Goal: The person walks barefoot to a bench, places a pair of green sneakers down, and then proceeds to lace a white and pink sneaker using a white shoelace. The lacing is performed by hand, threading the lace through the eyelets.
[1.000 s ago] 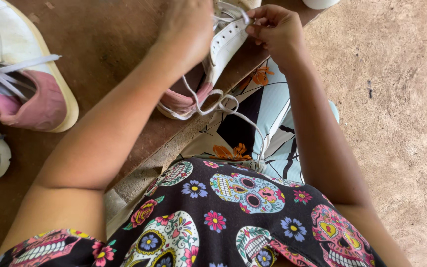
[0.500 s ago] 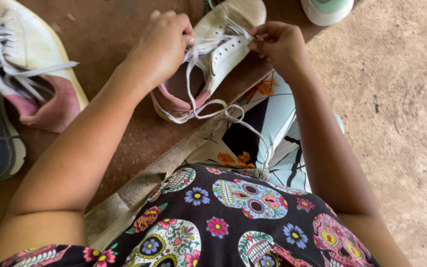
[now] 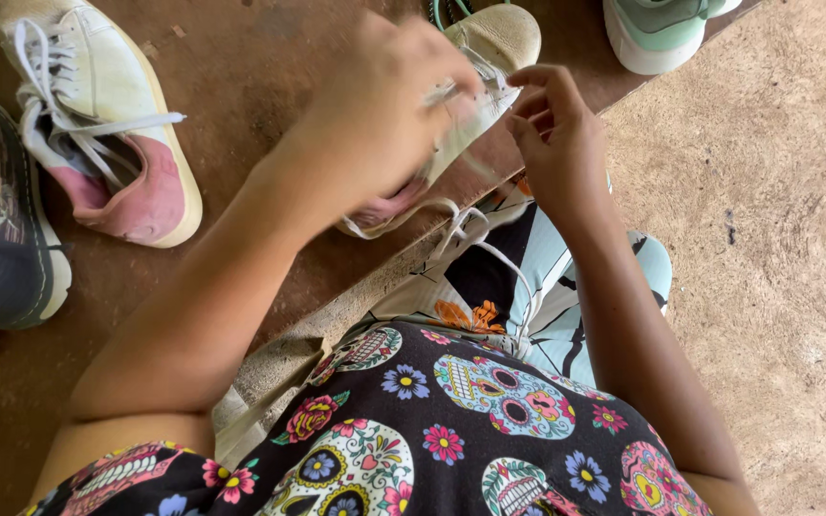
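Top centre, the blurred left hand, now raised, hides the white shoe; its grip is unclear. The right hand pinches a lace. A pink-heeled shoe lies upper left, a green shoe upper right.

- This looks like a simple, informal shoe-handling spot, perhaps at a home or a small stall; which of these cannot be told.
- A worn brown surface with a rough, chipped edge carries several loose shoes rather than one pair.
- On it lie a white sneaker with a pink heel, a dark grey knit shoe, a mint-green shoe and a second white sneaker with loose laces.
- Beside the surface is a bare, unevenly trowelled cement floor, sandy in colour and stained.
- The light is soft and even, like daylight.
- The person wears casual printed clothing, not workwear.
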